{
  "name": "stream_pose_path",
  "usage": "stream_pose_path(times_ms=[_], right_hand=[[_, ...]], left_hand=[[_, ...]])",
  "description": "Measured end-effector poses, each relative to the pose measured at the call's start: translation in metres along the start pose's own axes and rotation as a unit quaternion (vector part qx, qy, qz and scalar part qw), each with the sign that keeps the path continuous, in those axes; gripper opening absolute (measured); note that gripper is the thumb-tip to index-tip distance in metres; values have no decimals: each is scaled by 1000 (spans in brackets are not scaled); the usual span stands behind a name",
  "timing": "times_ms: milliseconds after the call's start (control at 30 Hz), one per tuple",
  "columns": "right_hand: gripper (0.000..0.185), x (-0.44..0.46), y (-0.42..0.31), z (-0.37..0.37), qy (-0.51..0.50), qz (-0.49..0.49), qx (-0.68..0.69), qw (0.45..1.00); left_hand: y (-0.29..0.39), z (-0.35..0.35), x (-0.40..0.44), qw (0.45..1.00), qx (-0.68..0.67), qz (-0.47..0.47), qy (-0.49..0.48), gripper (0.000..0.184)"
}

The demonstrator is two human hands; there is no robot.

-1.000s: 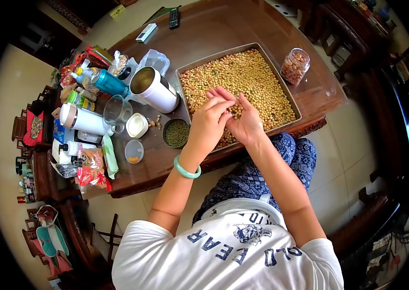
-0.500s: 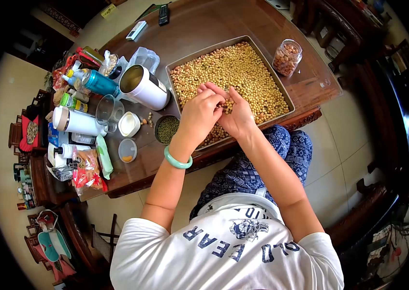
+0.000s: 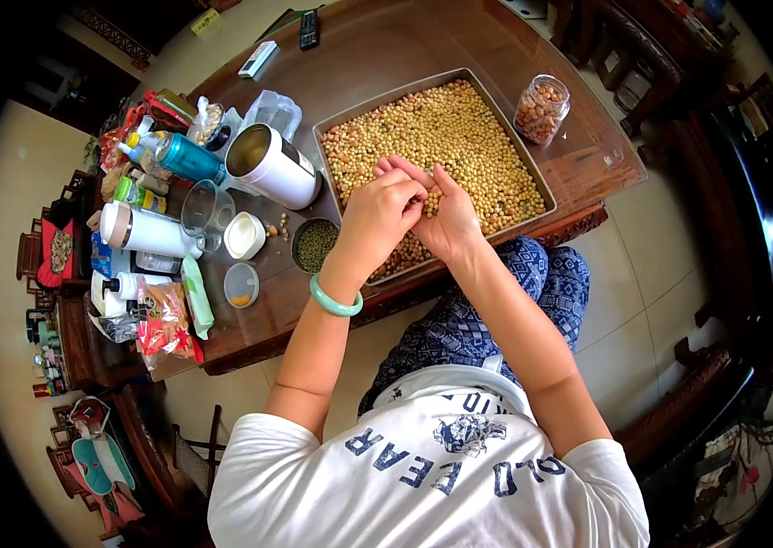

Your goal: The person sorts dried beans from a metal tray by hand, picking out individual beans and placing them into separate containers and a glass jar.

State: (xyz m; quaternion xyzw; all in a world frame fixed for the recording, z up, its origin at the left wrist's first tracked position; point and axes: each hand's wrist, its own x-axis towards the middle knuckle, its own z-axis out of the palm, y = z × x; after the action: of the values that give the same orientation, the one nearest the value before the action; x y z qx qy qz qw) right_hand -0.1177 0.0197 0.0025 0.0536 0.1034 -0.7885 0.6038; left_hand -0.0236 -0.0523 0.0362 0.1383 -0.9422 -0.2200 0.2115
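Over the near part of a metal tray point(image 3: 524, 146) full of yellow soybeans point(image 3: 432, 119), my hands meet. Palm up and cupped, my right hand point(image 3: 450, 224) holds a few soybeans point(image 3: 433, 199) between the thumb and the stretched fingers. My left hand point(image 3: 377, 215), with a green bangle point(image 3: 335, 300) on its wrist, is closed in a pinch above that palm; its fingertips hide what they hold, if anything. Reddish peanuts lie among the soybeans along the tray's left and near sides. Left of my left wrist stands a small bowl of green mung beans point(image 3: 318, 245).
A glass jar of peanuts point(image 3: 543, 110) stands right of the tray. To the left are a white canister point(image 3: 272, 164), a clear cup point(image 3: 207, 215), a small round lid point(image 3: 240, 285), bottles and snack bags point(image 3: 167, 320). Two remotes point(image 3: 310, 29) lie at the table's far side.
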Motion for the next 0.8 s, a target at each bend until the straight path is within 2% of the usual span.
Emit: stream_pose_path(times_ms=[333, 400, 433, 533, 567, 600, 633, 667, 700, 800], right_hand=[[65, 3, -1, -6, -10, 3, 33, 999], [65, 2, -1, -5, -10, 6, 36, 999], [64, 0, -2, -3, 3, 5, 29, 1000], [63, 1, -3, -5, 10, 2, 14, 1000], [62, 2, -3, -6, 4, -2, 5, 1000], [62, 1, -3, -3, 21, -7, 10, 1000], [62, 1, -2, -2, 19, -3, 11, 1000], [62, 1, -2, -1, 22, -6, 11, 1000], [62, 0, -2, 1, 25, -8, 12, 1000], [60, -1, -1, 3, 56, -23, 1, 998]], left_hand=[[0, 1, -1, 993, -103, -48, 29, 15], [-5, 5, -4, 969, -216, -102, 55, 13], [-8, 6, -5, 970, -215, -103, 56, 13], [-17, 3, -6, 866, -460, -189, 50, 13], [-17, -1, -5, 867, -457, -189, 52, 13], [-18, -6, -4, 767, -596, -232, 63, 14], [-19, -10, -4, 642, -715, -268, 74, 16], [-26, -13, -2, 520, -809, -271, 44, 15], [-30, -10, 0, 427, -870, -246, 17, 15], [-34, -3, 2, 310, -921, -238, 1, 13]])
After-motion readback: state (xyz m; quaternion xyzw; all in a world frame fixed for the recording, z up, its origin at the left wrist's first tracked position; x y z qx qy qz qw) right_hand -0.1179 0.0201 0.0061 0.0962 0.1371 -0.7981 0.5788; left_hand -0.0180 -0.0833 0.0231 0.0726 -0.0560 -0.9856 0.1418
